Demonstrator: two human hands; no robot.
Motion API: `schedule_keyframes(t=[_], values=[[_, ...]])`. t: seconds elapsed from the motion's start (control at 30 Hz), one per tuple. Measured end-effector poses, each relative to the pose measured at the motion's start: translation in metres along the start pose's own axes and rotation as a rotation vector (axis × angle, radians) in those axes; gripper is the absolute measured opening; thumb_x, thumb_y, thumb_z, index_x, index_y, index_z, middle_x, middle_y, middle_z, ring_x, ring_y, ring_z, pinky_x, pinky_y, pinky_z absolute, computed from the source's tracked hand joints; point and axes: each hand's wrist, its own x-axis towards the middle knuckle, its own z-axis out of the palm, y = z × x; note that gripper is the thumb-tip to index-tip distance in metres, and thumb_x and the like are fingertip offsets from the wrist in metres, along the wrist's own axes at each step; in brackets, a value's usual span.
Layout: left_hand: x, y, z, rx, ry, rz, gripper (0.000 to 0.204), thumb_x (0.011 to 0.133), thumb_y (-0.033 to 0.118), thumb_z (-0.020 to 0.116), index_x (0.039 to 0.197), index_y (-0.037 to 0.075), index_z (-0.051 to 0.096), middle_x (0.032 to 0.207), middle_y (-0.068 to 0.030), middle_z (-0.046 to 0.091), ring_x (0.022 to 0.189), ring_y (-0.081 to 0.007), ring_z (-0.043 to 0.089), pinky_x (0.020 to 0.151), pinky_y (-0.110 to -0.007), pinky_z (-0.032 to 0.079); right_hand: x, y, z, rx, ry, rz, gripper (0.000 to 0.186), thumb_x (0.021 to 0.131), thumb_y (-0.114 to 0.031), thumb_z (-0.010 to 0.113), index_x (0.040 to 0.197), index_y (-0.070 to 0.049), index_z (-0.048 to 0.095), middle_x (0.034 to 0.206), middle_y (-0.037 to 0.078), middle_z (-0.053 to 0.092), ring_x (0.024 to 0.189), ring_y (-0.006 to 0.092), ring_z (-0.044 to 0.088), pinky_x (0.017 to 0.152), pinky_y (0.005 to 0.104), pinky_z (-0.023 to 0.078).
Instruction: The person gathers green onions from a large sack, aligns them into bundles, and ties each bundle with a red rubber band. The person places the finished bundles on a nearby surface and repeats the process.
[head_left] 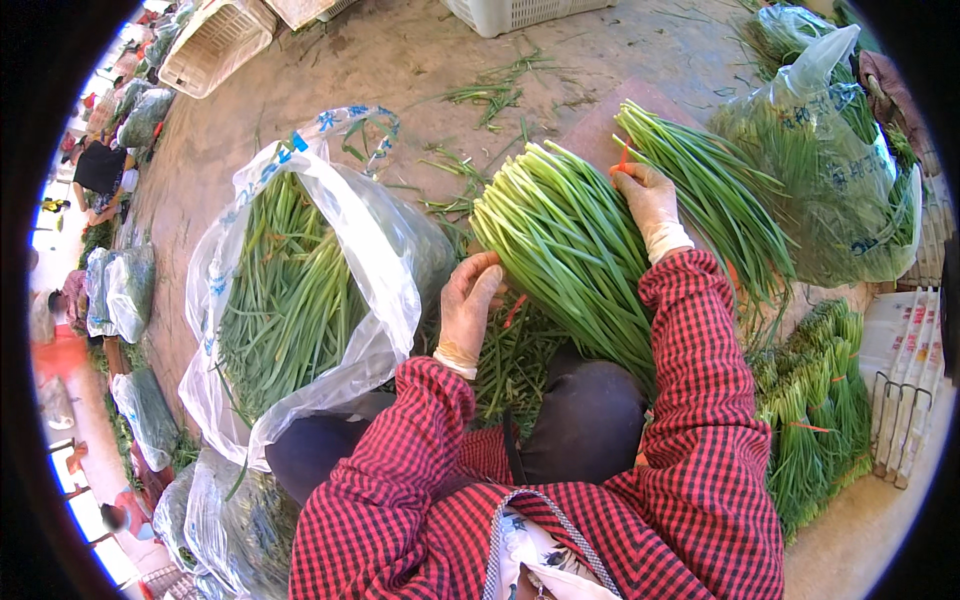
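Observation:
A thick bundle of long green leafy stalks (565,240), which look like garlic chives, lies before me with its pale ends pointing away. My right hand (648,208), in a thin glove, is closed at the bundle's right side, pinching a red-orange tie (625,155). On the opposite side, my left hand (468,312), also gloved, touches the bundle's edge with thumb and fingers pressed together; what they hold, if anything, cannot be made out. A second bundle of stalks (705,190) rests on a board, right of my right hand.
An open plastic bag (395,235) stuffed with greens stands at left. Another filled bag (830,180) is at far right, above stacked tied bundles (815,400). White crates (520,12) stand at the back. Loose leaves (495,90) litter the floor. Other people (100,170) are at far left.

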Motion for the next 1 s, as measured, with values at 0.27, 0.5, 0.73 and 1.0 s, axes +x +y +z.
schedule_keyframes(t=[0.27, 0.5, 0.73, 1.0], values=[[0.022, 0.006, 0.005, 0.33, -0.02, 0.01, 0.023, 0.091, 0.023, 0.074, 0.096, 0.003, 0.067, 0.08, 0.0009, 0.064, 0.064, -0.0063, 0.054, 0.06, -0.023, 0.045, -0.012, 0.006, 0.012, -0.207, 0.116, -0.031, 0.033, 0.088, -0.034, 0.069, 0.108, -0.009, 0.075, 0.099, 0.011, 0.075, 0.092, 0.0225, 0.07, 0.087, 0.0326, 0.051], [0.018, -0.006, -0.018, 0.325, -0.021, -0.017, 0.031, 0.1, 0.033, 0.06, 0.097, 0.004, 0.067, 0.091, -0.0039, 0.068, 0.079, -0.0123, 0.062, 0.071, -0.028, 0.05, -0.016, 0.0, 0.012, -0.402, 0.181, -0.085, 0.032, 0.088, -0.038, 0.067, 0.107, -0.015, 0.076, 0.105, 0.008, 0.072, 0.101, 0.0274, 0.068, 0.09, 0.0372, 0.051], [-0.026, -0.012, -0.028, 0.299, -0.237, -0.229, 0.047, 0.098, 0.028, 0.063, 0.135, 0.002, 0.048, 0.123, -0.0148, 0.063, 0.104, -0.0217, 0.066, 0.084, -0.033, 0.054, -0.01, 0.008, 0.016, -0.303, 0.191, -0.06, 0.031, 0.089, -0.036, 0.067, 0.107, -0.013, 0.075, 0.096, 0.011, 0.075, 0.091, 0.0262, 0.071, 0.084, 0.036, 0.052], [-0.013, -0.033, -0.021, 0.184, -0.187, -0.161, 0.02, 0.102, 0.014, 0.054, 0.116, -0.001, 0.055, 0.092, -0.0133, 0.072, 0.077, -0.0175, 0.069, 0.069, -0.029, 0.056, -0.003, 0.009, 0.014, -0.119, 0.138, -0.05, 0.032, 0.088, -0.036, 0.071, 0.109, -0.012, 0.076, 0.096, 0.011, 0.075, 0.09, 0.0241, 0.071, 0.085, 0.0327, 0.052]])
